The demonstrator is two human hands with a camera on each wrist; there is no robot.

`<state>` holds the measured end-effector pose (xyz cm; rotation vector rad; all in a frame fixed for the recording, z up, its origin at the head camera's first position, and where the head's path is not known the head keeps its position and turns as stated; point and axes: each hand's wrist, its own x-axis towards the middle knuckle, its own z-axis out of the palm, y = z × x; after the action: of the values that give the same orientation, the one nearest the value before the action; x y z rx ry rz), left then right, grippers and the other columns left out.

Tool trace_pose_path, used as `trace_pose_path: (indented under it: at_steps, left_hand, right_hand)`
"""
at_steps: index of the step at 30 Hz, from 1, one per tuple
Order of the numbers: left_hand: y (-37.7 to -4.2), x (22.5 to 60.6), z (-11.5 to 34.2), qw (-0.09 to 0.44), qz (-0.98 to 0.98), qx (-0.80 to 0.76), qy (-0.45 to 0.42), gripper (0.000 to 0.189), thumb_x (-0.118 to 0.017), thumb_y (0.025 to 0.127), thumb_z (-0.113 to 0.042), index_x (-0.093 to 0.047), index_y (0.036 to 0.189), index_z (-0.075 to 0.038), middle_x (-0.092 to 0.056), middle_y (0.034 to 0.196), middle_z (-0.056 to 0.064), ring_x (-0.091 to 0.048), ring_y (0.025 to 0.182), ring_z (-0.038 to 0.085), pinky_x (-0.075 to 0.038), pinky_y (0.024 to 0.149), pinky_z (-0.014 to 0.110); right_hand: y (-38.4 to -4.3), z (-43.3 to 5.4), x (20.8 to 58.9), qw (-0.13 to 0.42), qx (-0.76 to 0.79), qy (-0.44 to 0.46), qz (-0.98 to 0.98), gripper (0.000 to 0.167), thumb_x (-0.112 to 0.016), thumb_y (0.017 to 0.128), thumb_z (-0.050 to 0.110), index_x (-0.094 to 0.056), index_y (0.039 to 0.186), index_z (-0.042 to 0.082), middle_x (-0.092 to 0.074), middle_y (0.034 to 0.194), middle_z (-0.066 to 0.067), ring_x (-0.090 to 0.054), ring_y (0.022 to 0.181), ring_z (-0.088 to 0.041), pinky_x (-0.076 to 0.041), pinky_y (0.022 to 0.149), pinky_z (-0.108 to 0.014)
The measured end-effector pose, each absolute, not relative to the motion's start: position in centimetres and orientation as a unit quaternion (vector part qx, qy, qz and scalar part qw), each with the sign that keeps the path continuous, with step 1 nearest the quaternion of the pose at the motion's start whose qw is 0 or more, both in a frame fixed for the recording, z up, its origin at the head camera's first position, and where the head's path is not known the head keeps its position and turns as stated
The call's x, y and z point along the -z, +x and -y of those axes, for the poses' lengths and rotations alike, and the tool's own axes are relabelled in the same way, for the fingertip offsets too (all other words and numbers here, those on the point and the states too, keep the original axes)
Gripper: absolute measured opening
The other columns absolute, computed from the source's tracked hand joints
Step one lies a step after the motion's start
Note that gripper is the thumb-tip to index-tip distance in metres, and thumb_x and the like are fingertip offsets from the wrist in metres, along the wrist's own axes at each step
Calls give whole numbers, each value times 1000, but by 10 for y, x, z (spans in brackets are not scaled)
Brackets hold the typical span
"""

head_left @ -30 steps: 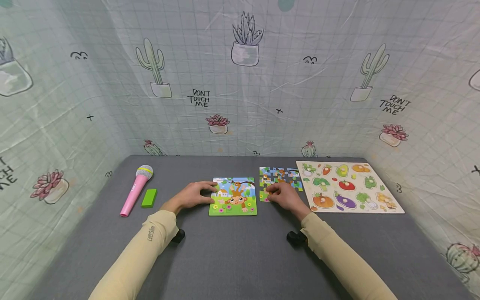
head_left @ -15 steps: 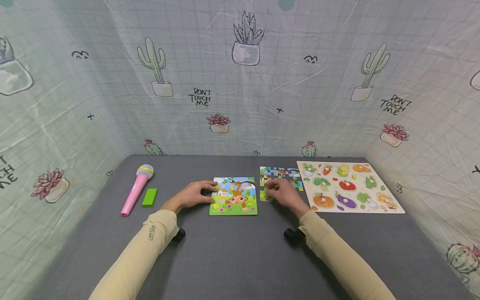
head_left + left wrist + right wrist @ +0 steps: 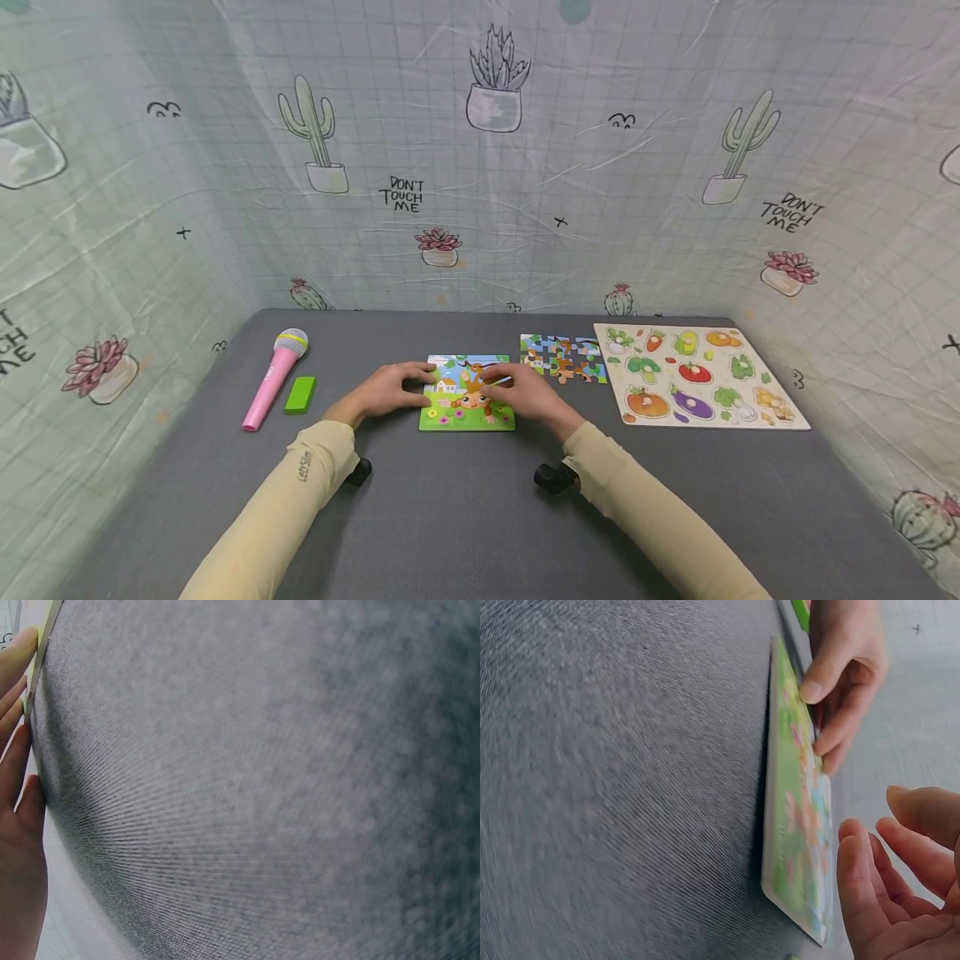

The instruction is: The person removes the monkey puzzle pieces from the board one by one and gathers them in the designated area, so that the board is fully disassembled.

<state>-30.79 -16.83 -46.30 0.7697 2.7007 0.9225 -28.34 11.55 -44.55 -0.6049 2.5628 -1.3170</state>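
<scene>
A square puzzle board [image 3: 457,421] with a monkey, a house and flowers printed on it lies in the middle of the dark table. My left hand [image 3: 384,389] rests at its left side, thumb and forefinger spread along the edge; the right wrist view shows that thumb [image 3: 814,688] on the board. Over the board's right half is my right hand [image 3: 528,392], fingers bent loosely. From the right wrist, a gap shows between thumb and fingers [image 3: 855,870], with nothing in it. Jigsaw pieces [image 3: 562,364] lie spread beyond my right hand, partly covered by it.
A wooden board with vegetable pictures [image 3: 705,408] lies at the far right. On the left are a pink toy microphone [image 3: 273,379] and a green block [image 3: 299,396]. A patterned curtain [image 3: 495,183] encloses the table's back and sides.
My right hand has left the lower-left green jigsaw piece and moved left over the monkey board; that piece is now out of sight in the head view. My left hand stays in place.
</scene>
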Motion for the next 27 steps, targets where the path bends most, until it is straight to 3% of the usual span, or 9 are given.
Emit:
trace_pose_path:
  at_steps: [14,27]
  left_hand:
    - [-308,465,167,89,-911,-308,260,44,-72,90,-28,-65,128,-7,-46,149,9,-34,141,35,-29,113,55]
    - [-310,468,168,86,-905,-332,254,41,-73,90,-25,-67,126,-8,-48,147,6,-36,140,32,-31,113,53]
  right_hand:
    - [-281,-110,461,128,452,-198,-861,33,-64,96,16,-64,125,1,-65,115,-10,-66,98,-24,-53,70,-32]
    - [-282,-106,458,119,432,-226,-865,32,-62,97,16,-64,126,3,-65,114,-9,-65,99,-24,-53,71,-32]
